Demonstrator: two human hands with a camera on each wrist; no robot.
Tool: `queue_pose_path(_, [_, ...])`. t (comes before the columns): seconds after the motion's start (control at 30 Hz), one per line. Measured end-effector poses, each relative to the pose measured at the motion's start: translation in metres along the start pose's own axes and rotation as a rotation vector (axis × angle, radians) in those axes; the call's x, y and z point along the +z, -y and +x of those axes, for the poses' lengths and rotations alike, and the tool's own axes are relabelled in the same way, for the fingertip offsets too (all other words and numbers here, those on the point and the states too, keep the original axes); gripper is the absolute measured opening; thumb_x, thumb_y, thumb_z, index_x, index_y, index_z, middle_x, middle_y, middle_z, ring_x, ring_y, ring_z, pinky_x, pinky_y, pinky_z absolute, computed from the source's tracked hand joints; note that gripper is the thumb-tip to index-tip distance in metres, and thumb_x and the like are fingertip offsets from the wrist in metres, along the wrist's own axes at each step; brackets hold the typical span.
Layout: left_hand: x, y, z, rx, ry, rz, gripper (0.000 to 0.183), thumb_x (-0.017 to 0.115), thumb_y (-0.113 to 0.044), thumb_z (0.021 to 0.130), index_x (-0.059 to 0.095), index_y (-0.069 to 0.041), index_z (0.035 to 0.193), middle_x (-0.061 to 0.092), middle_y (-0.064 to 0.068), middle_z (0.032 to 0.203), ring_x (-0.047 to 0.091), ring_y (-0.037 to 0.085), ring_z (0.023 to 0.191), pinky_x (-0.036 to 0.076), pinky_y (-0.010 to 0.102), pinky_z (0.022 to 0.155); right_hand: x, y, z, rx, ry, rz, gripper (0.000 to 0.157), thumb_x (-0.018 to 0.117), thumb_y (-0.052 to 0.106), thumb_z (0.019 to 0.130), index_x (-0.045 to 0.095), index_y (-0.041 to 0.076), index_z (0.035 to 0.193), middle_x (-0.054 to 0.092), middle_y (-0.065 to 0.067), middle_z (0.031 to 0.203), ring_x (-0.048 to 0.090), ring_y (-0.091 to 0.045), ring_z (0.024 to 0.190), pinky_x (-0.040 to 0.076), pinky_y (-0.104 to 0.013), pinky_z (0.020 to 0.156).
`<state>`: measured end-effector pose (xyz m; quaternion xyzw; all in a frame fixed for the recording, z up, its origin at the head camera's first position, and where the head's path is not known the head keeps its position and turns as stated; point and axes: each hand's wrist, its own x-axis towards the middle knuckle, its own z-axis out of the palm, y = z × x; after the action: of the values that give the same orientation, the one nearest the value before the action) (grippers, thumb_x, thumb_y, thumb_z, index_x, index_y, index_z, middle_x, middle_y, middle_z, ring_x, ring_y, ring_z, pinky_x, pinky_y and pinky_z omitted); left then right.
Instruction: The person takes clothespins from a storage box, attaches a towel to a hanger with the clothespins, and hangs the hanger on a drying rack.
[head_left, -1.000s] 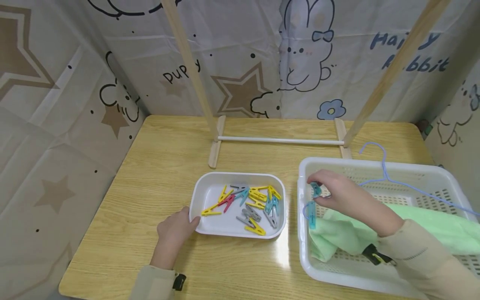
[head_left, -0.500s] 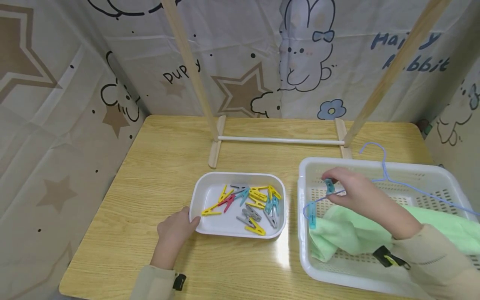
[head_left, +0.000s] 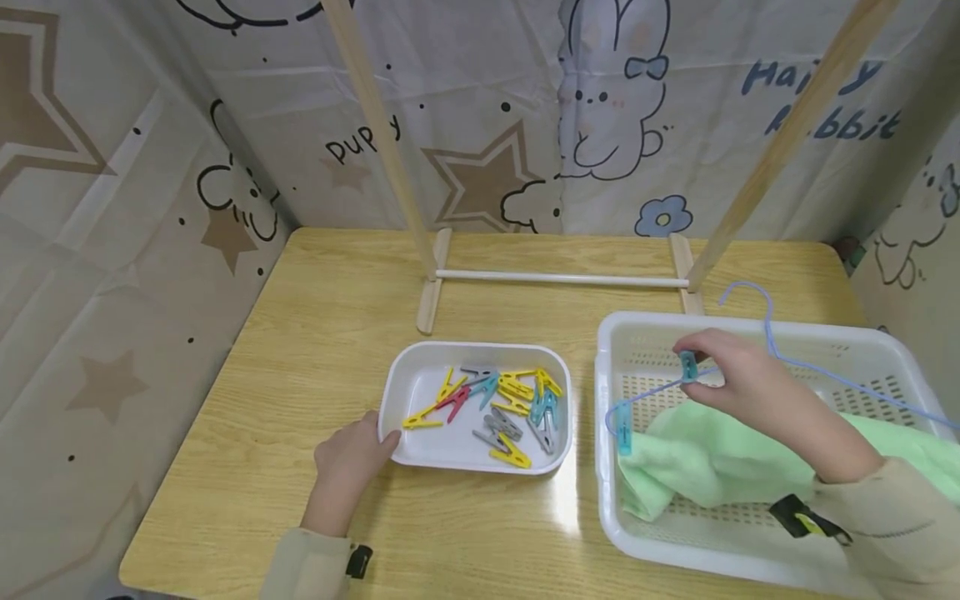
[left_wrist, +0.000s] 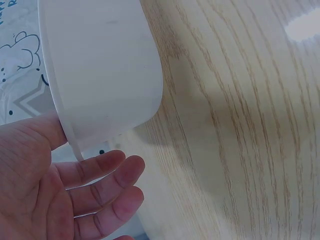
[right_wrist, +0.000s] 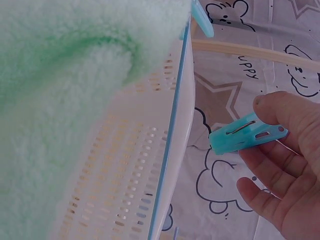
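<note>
My right hand (head_left: 742, 379) pinches a light-blue clothespin (right_wrist: 234, 137) between thumb and fingers above the white basket (head_left: 606, 483). The clothespin is beside the left arm of a lavender wire hanger (head_left: 768, 327); in the right wrist view it is apart from the wire. A second blue clothespin (head_left: 625, 429) sits at the hanger's left end, against a fluffy light-green towel (head_left: 712, 471) in the basket. At the left, my left hand (head_left: 351, 457) holds the rim of a white tub (left_wrist: 105, 65), thumb over the edge and fingers outside. Several yellow, grey, blue and red clothespins (head_left: 453, 404) lie in the tub.
Behind the tub and basket stands a wooden rack (head_left: 392, 158) with a low white crossbar (head_left: 562, 279). Everything stands on a wood-grain table (head_left: 315, 308). A printed curtain (head_left: 480, 75) encloses the back and sides. The hanger's hook overhangs the basket's back rim.
My right hand, with the clothespin, has moved to the right along the hanger's left arm, away from the clothespin at its end. The left hand and tub have stayed put.
</note>
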<state>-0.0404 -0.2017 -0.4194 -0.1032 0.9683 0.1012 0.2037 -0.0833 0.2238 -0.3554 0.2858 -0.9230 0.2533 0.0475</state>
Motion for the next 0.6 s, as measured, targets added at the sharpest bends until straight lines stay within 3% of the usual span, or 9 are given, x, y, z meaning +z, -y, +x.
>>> queue_pose_path(0.3, [-0.003, -0.001, -0.001, 0.007, 0.012, 0.012, 0.047, 0.051, -0.036, 0.088, 0.052, 0.004, 0.114, 0.061, 0.018, 0.088, 0.056, 0.029, 0.070, 0.043, 0.046, 0.060, -0.004, -0.008, -0.007, 0.009, -0.016, -0.033, 0.041, 0.075, -0.005, 0.060, 0.057, -0.004, 0.098, 0.061, -0.013, 0.093, 0.060, -0.027, 0.079, 0.048, -0.042, 0.067])
queue_pose_path(0.6, [-0.003, -0.001, 0.000, 0.005, 0.011, 0.012, 0.047, 0.051, -0.036, 0.087, 0.052, 0.003, 0.114, 0.061, 0.018, 0.089, 0.057, 0.030, 0.072, 0.043, 0.046, 0.061, -0.013, -0.015, -0.013, 0.070, -0.005, -0.080, 0.042, 0.075, -0.004, 0.061, 0.056, -0.006, 0.098, 0.060, -0.018, 0.094, 0.060, -0.031, 0.078, 0.047, -0.046, 0.067])
